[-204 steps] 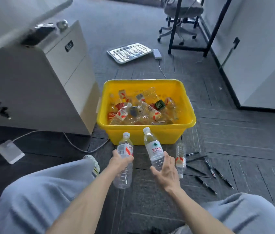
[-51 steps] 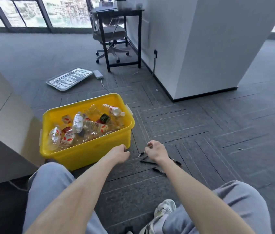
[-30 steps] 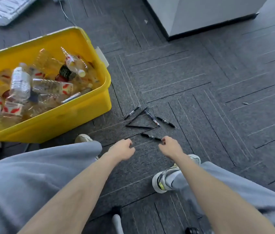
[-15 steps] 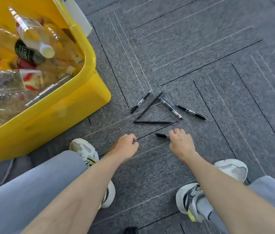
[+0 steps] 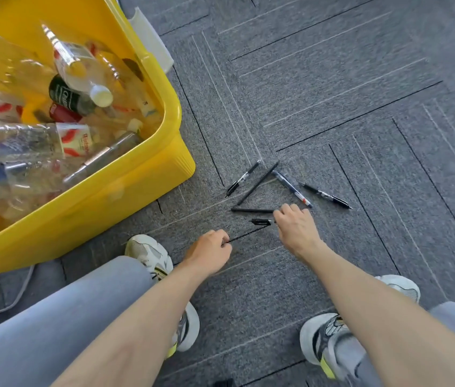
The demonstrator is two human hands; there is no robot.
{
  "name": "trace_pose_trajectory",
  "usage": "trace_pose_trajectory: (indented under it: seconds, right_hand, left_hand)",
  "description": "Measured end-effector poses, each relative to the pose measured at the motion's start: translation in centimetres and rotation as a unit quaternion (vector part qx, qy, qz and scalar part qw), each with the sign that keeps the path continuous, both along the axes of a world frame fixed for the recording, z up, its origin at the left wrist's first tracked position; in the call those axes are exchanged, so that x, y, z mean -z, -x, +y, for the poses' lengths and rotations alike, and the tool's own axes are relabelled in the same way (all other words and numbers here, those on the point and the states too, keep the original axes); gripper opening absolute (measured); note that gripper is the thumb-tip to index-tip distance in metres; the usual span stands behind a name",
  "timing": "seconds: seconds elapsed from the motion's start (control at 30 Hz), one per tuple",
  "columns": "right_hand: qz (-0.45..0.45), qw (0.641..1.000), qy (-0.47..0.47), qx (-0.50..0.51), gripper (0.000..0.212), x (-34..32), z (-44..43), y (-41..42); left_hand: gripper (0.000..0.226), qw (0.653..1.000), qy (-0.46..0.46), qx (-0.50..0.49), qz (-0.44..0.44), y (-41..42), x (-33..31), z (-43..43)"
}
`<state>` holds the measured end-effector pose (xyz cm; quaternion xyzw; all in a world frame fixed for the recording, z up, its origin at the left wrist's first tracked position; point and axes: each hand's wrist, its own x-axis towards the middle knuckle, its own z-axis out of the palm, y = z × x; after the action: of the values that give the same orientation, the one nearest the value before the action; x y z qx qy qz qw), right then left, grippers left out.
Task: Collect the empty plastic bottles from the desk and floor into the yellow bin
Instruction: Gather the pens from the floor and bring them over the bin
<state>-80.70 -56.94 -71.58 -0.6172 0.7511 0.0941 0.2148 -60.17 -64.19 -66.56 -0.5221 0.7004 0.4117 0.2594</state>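
Observation:
The yellow bin stands on the carpet at the upper left. Several empty plastic bottles lie heaped inside it. No bottle lies on the visible floor. My left hand hovers low over the carpet to the right of the bin's near corner, its fingers curled into a fist with nothing in it. My right hand is down among a scatter of pens. Its curled fingers pinch the right end of a short black pen that lies on the carpet.
Several more pens lie scattered on the grey carpet just beyond my right hand. My two sneakers and grey trouser legs fill the bottom of the view. A white cable runs under the bin's near left side.
The two bottles I held earlier have left my hands. The view has dropped towards the floor and the pens. My right hand has reached the short pen's end; my left hand stays curled.

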Motion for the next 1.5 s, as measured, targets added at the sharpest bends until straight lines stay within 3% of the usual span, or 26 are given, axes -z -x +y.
trace_pose_trajectory:
  seconds: [0.23,0.5,0.6,0.7,0.83,1.13,1.3,1.5]
  right_hand:
    - [0.01,0.999,0.031,-0.013,0.014,1.8,-3.2,-1.1]
    - [-0.016,0.999,0.002,-0.032,0.022,2.4,-4.1,-2.1]
    - [-0.051,0.998,-0.02,-0.007,0.027,1.9,-4.1,-1.3]
    - [-0.056,0.997,-0.04,0.037,0.017,0.9,-3.5,0.7]
    - [-0.04,0.994,-0.05,0.089,0.015,-0.6,-2.1,3.8]
    - [-0.019,0.987,-0.009,0.16,0.029,-0.6,-0.4,10.2]
    - [-0.042,0.981,-0.007,0.192,0.016,0.7,-0.9,11.2]
    - [-0.045,0.978,-0.023,0.2,0.016,1.6,-1.2,11.5]
  left_hand:
    - [0.03,1.0,0.006,-0.013,0.01,-1.1,0.6,-1.5]
    - [0.033,1.0,0.015,-0.017,-0.003,-1.8,1.2,-2.5]
    - [0.032,1.0,0.02,-0.008,-0.011,-1.3,0.8,-2.8]
    - [0.03,0.999,0.03,-0.006,-0.019,0.0,0.9,-3.5]
    - [0.033,0.997,0.074,0.008,-0.02,3.4,2.0,-4.7]
    - [0.065,0.971,0.219,0.046,-0.087,12.7,6.0,-7.2]
    - [0.054,0.959,0.264,0.066,-0.077,14.5,7.8,-6.9]
    - [0.043,0.965,0.244,0.062,-0.068,15.1,8.1,-6.7]
